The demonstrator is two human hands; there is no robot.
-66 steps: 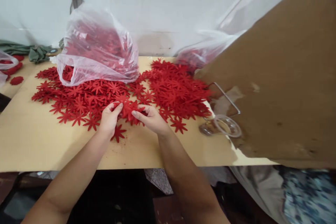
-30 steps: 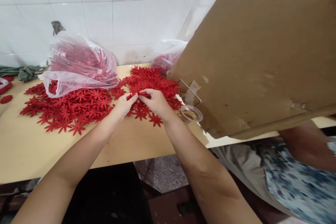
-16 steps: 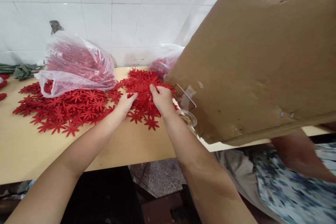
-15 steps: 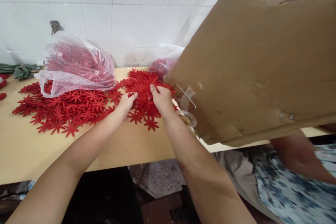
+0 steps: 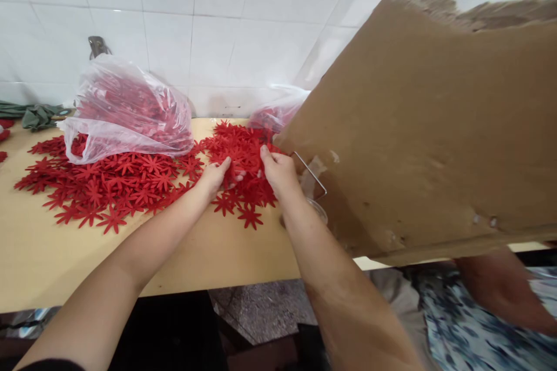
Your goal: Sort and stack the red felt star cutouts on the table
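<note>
Red star-shaped, many-pointed cutouts point(image 5: 237, 145) lie heaped near the middle of the table. At the near left of this heap, my left hand point(image 5: 220, 177) has its fingers closed on red cutouts. Facing it on the right, my right hand point(image 5: 277, 171) pinches red cutouts between thumb and fingers, its thumb pointing up. Red pieces fill the gap between both hands. A wider pile of the same cutouts point(image 5: 113, 191) spreads to the left, partly under a translucent plastic bag point(image 5: 130, 110) full of red pieces.
A large cardboard sheet point(image 5: 426, 127) leans over the table's right side, beside a metal wire handle point(image 5: 311, 174) and a partly hidden clear round container point(image 5: 319, 208). A second bag point(image 5: 278, 110) sits behind the heap. Another person's arm point(image 5: 500, 290) shows at lower right.
The view has shifted slightly, so the table sits lower. My hands are a little farther apart, and more red cutouts show between them. My right arm covers more of the round container.
</note>
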